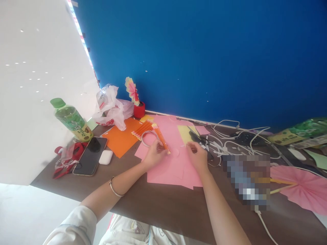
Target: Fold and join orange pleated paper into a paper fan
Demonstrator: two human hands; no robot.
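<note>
My left hand [155, 156] has its fingers closed on the lower part of a folded orange paper strip [161, 136], which has pale yellow and pink ends. The strip stands tilted above pink paper sheets [168, 173]. Against my left fingers lies a roll of clear tape [142, 139]. Behind it, an orange pleated paper piece [143, 128] rests on an orange sheet [120, 144]. To the right, my right hand [198, 156] hovers over the pink paper with thumb and fingers curled together. A small pale bit shows at its fingertips, too small to name. Scissors [195, 136] with dark handles lie just beyond it.
A green bottle [74, 120], a phone [90, 156] and a white earphone case [105, 157] stand or lie at left. Behind are a plastic bag [111, 107] and a red pot [139, 110] with a paper flower. White cables [224, 149] and a pink paper fan [304, 187] lie right.
</note>
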